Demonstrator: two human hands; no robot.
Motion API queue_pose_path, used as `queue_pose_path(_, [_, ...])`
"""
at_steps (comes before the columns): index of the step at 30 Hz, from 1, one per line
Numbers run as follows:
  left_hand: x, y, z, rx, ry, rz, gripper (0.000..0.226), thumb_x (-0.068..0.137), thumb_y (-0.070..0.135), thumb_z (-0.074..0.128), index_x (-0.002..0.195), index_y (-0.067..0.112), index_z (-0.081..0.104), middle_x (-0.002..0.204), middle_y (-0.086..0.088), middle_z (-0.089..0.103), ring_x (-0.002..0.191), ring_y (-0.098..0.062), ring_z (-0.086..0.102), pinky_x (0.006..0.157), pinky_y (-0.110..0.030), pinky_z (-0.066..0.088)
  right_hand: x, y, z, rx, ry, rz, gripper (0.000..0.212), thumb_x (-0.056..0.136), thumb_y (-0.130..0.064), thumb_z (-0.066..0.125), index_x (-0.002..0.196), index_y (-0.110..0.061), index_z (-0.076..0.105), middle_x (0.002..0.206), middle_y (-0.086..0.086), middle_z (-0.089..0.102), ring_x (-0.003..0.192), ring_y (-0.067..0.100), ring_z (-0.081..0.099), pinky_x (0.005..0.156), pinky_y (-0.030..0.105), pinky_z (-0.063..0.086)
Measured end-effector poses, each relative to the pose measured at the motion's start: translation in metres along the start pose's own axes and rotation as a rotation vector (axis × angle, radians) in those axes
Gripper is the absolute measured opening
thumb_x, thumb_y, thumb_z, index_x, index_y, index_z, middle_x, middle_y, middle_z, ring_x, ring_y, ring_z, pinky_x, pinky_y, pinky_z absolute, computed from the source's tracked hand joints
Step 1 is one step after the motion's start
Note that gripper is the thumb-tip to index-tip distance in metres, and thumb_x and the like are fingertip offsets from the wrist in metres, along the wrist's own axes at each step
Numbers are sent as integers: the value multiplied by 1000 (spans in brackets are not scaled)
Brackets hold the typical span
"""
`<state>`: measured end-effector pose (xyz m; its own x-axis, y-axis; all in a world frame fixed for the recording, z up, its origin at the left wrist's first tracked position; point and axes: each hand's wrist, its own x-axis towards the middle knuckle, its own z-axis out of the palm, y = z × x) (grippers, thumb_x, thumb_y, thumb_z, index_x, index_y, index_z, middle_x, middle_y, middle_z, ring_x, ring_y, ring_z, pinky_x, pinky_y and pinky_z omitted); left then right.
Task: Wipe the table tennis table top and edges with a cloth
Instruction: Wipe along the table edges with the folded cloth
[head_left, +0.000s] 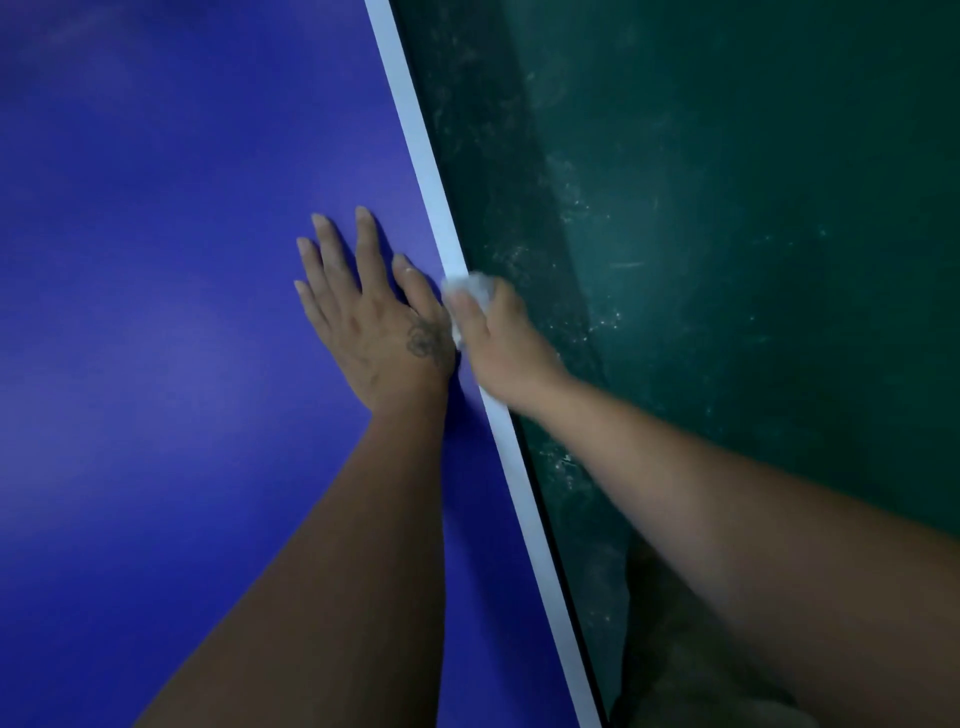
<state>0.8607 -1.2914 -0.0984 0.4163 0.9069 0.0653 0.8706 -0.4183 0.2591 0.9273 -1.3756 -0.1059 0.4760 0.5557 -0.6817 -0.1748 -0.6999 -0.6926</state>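
- Green floor (727, 208) right, blue table top (182, 312) left, white edge (415, 145) running diagonally away.
- Right hand (498, 343) grips the cloth (470, 286) on that edge.
- Left hand (363, 312) lies flat just beside, fingers straight, holding nothing.

Your right hand (498, 338) is motion-blurred and covers most of the cloth (475, 285); only a crumpled white bit shows. The tabletop (156, 260) runs past the view's left, top and bottom edges.
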Motion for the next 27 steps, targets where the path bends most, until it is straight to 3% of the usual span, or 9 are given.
queue_pose_path(3, [1,-1,2,7,19,16,54,114,32,39,167,25,41,179,-7,25,167,-26,17,136,-48,10,62,-49,-18,-41,9,-33,60,113,-56,34,135,-3,53,136,19,60,118,32,63,108,47,50])
queue_pose_path(6, [2,-3,4,4,36,14,53,113,28,39,166,23,44,178,-8,28,167,-27,20,136,-49,12,74,-59,-20,-23,36,-32,65,112,-57,37,145,-3,50,146,20,57,128,34,61,108,40,48])
queue_pose_path(9, [2,-3,5,-12,46,15,53,111,27,43,164,22,47,176,-10,31,166,-29,23,135,-51,15,29,-28,-12,11,-2,14,65,112,-58,38,158,-11,38,159,15,46,139,31,54,101,35,40])
queue_pose_path(13, [4,-4,9,-5,70,27,52,111,27,44,163,22,49,175,-10,33,165,-31,25,134,-52,17,-13,12,-2,79,-62,102,62,110,-63,35,158,-24,38,158,6,49,134,25,57,105,38,43])
queue_pose_path(18, [5,-5,10,-16,59,28,53,110,27,45,164,23,48,176,-10,31,166,-30,23,135,-53,17,30,-24,-8,44,-11,37,65,111,-60,36,156,-14,41,157,12,49,136,29,55,100,32,39])
queue_pose_path(21, [5,-5,9,-18,51,29,53,111,25,44,164,23,47,177,-9,31,166,-30,22,134,-54,17,85,-62,-22,52,-8,-50,58,113,-57,36,148,-13,51,137,9,56,122,26,58,113,43,46])
queue_pose_path(24, [5,-2,7,-18,42,30,53,111,23,44,164,22,48,176,-10,31,166,-31,23,134,-54,18,113,-79,-28,72,-39,-55,50,112,-60,34,122,-13,48,116,7,47,102,21,51,109,53,50])
queue_pose_path(26, [5,-2,7,-16,31,20,52,111,22,45,163,22,49,176,-11,31,166,-31,23,134,-55,18,101,-66,-23,111,-50,-89,41,113,-56,35,117,-16,46,119,6,49,106,21,49,110,55,46])
queue_pose_path(27, [4,-3,6,-14,27,18,53,111,22,46,163,21,49,176,-11,31,166,-31,23,133,-56,19,86,-57,-20,124,-52,-85,44,113,-55,36,125,-15,49,130,7,53,115,22,53,113,52,45])
